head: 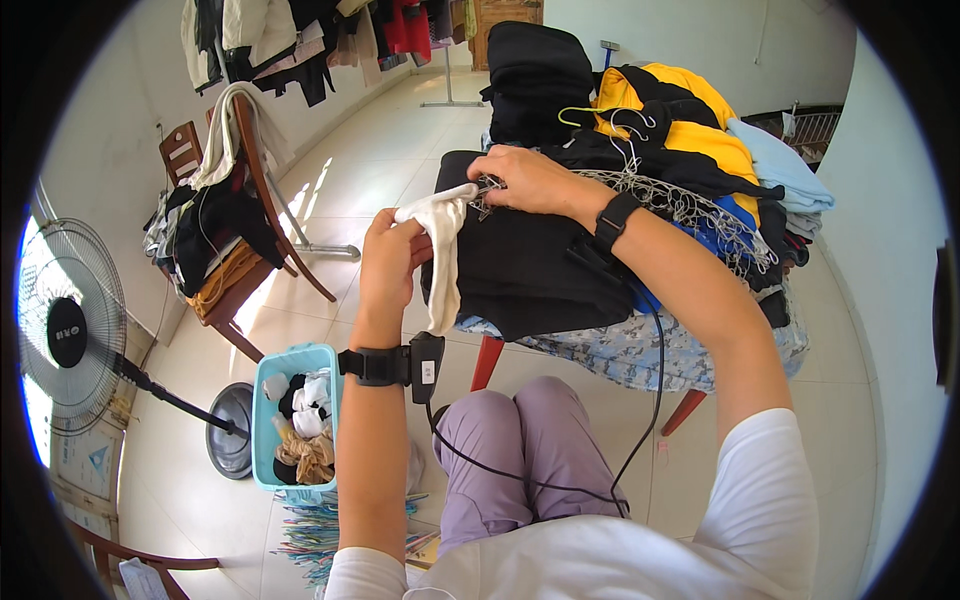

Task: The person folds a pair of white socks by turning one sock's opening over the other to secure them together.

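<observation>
A white sock (444, 247) hangs from the fingers of my left hand (391, 255), which pinches it along its upper edge. The sock's other end reaches a small metal clip (487, 187), and the fingers of my right hand (521, 178) are closed about that clip. Whether the clip grips the sock is hard to tell. To the right, partly behind my right forearm, lies a wire drying hanger (675, 193) with many tangled clips. Beneath my hands is a folded black garment (525, 270) on a cloth-covered table (600, 356).
Folded black clothes (536, 75), yellow-and-black garments (709, 142) and light blue cloth (780, 165) are piled on the table. A blue basket (260, 427) of socks stands by my left forearm, above bundled hangers (311, 536). Leftward are a fan (67, 330) and a laden chair (240, 277). Cables trail from both wrists.
</observation>
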`<move>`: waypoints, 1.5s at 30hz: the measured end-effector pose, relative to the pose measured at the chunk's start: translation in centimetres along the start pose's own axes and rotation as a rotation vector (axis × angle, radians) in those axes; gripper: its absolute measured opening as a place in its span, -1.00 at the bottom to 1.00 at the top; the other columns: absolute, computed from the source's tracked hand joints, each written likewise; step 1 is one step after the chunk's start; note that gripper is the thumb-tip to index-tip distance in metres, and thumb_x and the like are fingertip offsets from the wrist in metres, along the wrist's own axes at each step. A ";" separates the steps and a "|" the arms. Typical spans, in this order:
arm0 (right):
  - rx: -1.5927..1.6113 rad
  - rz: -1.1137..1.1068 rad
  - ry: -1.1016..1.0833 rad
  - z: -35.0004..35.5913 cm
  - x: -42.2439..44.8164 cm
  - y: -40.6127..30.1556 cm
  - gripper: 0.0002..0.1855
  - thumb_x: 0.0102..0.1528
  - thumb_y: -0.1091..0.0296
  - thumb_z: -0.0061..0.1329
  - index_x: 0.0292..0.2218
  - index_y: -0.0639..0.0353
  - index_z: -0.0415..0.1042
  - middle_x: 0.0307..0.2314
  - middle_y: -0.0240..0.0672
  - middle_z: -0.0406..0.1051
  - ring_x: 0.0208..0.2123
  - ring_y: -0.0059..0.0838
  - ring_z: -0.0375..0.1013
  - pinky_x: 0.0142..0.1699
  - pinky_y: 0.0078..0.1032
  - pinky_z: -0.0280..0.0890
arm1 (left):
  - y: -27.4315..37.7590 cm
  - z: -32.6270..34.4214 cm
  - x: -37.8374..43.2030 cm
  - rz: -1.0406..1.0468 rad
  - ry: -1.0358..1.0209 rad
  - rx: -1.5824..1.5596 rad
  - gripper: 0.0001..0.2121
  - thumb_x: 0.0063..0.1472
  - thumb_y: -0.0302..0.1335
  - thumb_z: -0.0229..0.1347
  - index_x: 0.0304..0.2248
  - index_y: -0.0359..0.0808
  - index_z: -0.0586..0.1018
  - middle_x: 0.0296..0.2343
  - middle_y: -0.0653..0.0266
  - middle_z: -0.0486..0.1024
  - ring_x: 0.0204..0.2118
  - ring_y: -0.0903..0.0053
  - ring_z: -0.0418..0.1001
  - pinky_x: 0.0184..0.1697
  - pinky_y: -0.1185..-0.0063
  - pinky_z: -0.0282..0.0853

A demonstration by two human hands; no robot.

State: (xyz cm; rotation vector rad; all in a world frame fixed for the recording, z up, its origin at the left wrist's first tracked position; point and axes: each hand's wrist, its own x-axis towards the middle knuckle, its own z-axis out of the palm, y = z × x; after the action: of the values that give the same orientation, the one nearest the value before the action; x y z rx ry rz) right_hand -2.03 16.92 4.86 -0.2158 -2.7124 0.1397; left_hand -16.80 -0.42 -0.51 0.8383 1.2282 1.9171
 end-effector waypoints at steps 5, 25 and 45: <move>-0.032 -0.040 -0.073 0.1 0.7 -0.1 -0.69 -0.05 0.25 0.09 -0.22 0.09 0.51 -0.37 -0.14 0.42 -0.22 -0.14 0.40 -0.16 -0.33 0.29 | 0.1 -0.6 0.3 -0.055 -0.131 -0.364 -0.80 0.20 -0.45 -0.04 -0.26 -0.42 0.37 -0.34 0.08 0.49 -0.32 0.35 0.51 -0.23 0.47 0.46; 0.243 0.294 -0.306 0.2 4.5 -3.4 -0.56 -0.15 0.06 0.09 -0.28 0.17 0.53 -0.40 -0.16 0.49 -0.25 -0.25 0.44 -0.19 -0.39 0.29 | 2.1 -1.3 2.9 0.081 -0.094 -0.423 -0.84 0.21 -0.61 -0.07 -0.21 -0.41 0.29 -0.30 0.06 0.48 -0.30 0.34 0.52 -0.23 0.44 0.50; -0.161 0.258 -0.161 3.0 3.5 -4.8 -0.66 -0.02 0.05 0.08 -0.35 0.13 0.54 -0.46 -0.20 0.50 -0.31 -0.17 0.46 -0.25 -0.26 0.16 | 0.2 -5.6 4.4 -0.101 -0.204 -0.670 -0.80 0.20 -0.54 -0.05 -0.28 -0.54 0.48 -0.43 0.08 0.53 -0.40 0.41 0.54 -0.30 0.57 0.51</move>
State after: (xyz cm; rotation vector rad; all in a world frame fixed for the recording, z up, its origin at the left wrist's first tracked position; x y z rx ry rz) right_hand -7.02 12.57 4.12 -0.6271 -2.8464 0.0128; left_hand -23.76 0.48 -1.61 0.5745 0.4391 1.9195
